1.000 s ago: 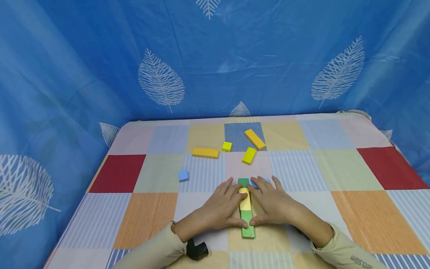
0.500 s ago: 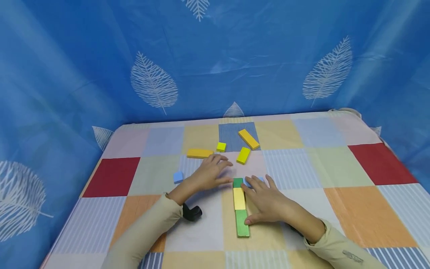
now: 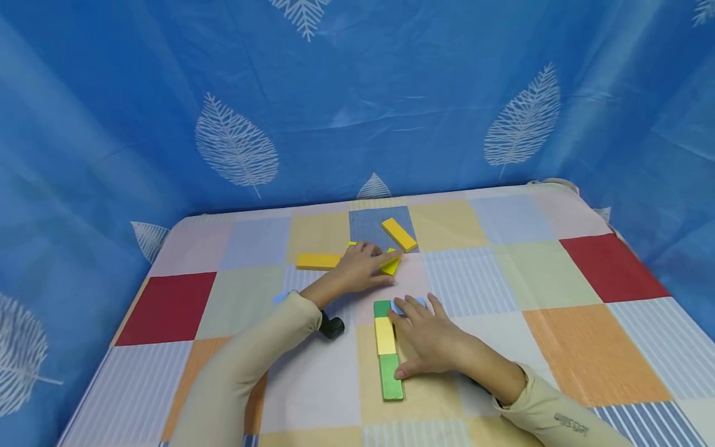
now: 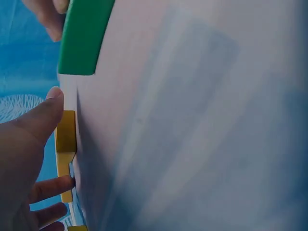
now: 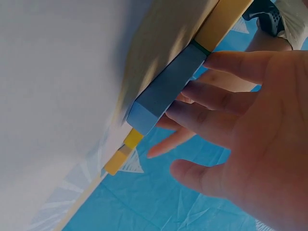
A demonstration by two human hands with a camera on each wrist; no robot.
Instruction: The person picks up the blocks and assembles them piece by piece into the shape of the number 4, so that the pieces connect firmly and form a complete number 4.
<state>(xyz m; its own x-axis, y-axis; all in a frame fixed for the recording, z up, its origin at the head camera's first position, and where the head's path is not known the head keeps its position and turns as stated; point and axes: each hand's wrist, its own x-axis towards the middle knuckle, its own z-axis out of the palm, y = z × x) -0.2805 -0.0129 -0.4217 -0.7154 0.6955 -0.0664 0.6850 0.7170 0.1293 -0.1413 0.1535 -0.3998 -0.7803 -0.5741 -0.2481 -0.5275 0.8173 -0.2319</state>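
Observation:
My left hand [image 3: 359, 268] reaches over the yellow blocks, fingers spread. Its index finger overlaps a bright yellow block [image 3: 391, 263] in the head view, and a small yellow block [image 3: 352, 244] is mostly hidden behind its fingers. My right hand [image 3: 430, 341] lies beside a straight line of blocks: a dark green one [image 3: 382, 308], a pale yellow one [image 3: 385, 335] and a light green one [image 3: 390, 377]. Its fingertips are at a blue block [image 5: 168, 86] that sits against the line's far end. The right thumb is at the light green block's side.
A long orange-yellow block [image 3: 317, 261] lies left of the left hand; another [image 3: 399, 234] lies farther back. A small blue block [image 3: 281, 298] is partly hidden by the left sleeve. A patchwork cloth [image 3: 313, 391] covers the table, with a blue curtain [image 3: 346, 99] behind.
My left hand has left the line of blocks and moved forward to the yellow blocks. My right hand has stayed beside the line. The head view has shifted slightly.

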